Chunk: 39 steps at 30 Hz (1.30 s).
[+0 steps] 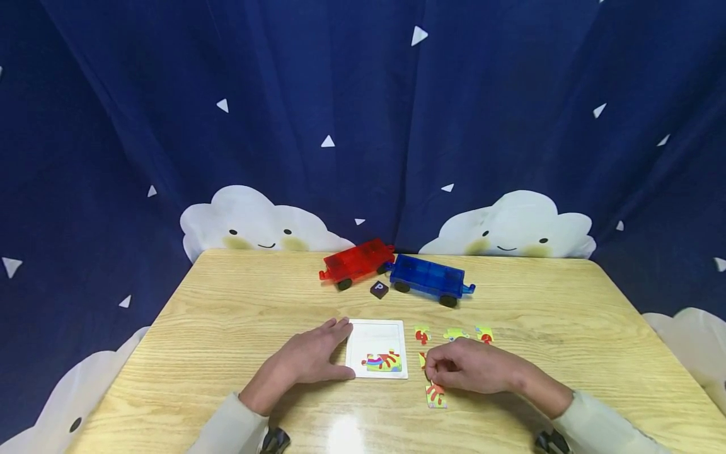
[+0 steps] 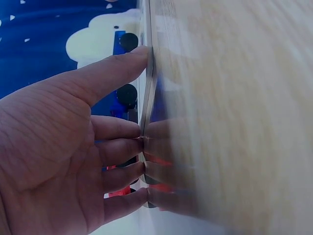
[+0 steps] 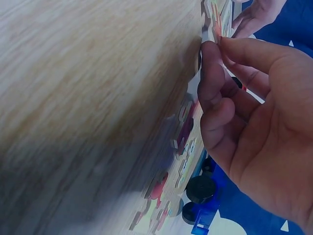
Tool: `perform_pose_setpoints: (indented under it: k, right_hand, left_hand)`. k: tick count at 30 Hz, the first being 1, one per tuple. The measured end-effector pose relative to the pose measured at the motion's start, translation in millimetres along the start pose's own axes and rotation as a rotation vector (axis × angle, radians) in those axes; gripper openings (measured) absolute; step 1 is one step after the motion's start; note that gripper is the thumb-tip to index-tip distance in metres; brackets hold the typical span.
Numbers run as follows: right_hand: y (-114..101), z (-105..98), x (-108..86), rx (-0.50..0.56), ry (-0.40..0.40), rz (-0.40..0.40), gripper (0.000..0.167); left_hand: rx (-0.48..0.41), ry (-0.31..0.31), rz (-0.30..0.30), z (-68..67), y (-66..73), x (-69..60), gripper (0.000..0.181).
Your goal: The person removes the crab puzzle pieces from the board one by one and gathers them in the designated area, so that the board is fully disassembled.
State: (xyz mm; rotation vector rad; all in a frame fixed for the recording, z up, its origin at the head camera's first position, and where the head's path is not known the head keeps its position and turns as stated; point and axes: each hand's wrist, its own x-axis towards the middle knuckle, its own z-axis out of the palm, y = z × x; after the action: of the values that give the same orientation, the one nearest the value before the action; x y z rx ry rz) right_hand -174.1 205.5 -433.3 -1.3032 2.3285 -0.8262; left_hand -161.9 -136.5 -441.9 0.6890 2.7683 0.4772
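My left hand lies at the left side of a white square puzzle tray. Its fairly straight fingers touch the edge, and the thumb rests by the near left corner. A joined yellow section with red shapes and a rainbow lies in the tray's lower right part. Just right of the tray, my right hand pinches a yellow-and-red puzzle piece between thumb and forefinger. The right wrist view shows that puzzle piece from the side at the fingertips. Another piece is partly hidden behind this hand.
Loose puzzle pieces lie beyond my right hand: one near the tray, one in the middle, one farther right. At the back stand a red toy wagon and a blue toy wagon. A small black tile marked P lies before them.
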Motion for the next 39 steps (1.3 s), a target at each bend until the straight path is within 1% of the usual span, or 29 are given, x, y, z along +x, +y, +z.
perform_pose_setpoints:
  k: [8, 15, 20, 23, 27, 32, 35, 39]
  right_hand:
    - [0, -1, 0.2, -0.015, 0.008, 0.003, 0.016]
    - [1, -2, 0.2, -0.032, 0.011, 0.012, 0.017]
    - [-1, -2, 5.3, -0.03, 0.028, 0.015, 0.017]
    - [-6, -2, 13.2, -0.018, 0.046, 0.032, 0.016]
    - [-15, 0, 29.1, -0.01, 0.06, 0.07, 0.012]
    - [-23, 6, 50.8, -0.038, 0.086, 0.098, 0.009]
    - [-24, 10, 61.5, -0.075, 0.097, 0.109, 0.012]
    - [-25, 16, 71.3, -0.117, 0.086, 0.134, 0.023]
  left_hand:
    - [-0.003, 0.0, -0.008, 1.5, -0.2, 0.5, 0.087]
    - [-0.001, 0.007, -0.001, 1.0, -0.2, 1.7, 0.087]
    - [-0.003, 0.006, 0.002, 0.9, 0.3, 1.5, 0.086]
    - [-0.003, 0.006, 0.003, 0.6, 0.3, 1.1, 0.086]
    - [-0.004, 0.005, 0.005, -0.1, 0.0, 0.6, 0.087]
    - [-0.006, 0.008, 0.006, 0.1, -0.1, 0.9, 0.087]
    - [-0.008, 0.005, -0.002, 0.3, 0.1, 1.1, 0.087]
    - [-0.013, -0.002, -0.011, 0.1, 0.9, 1.3, 0.087]
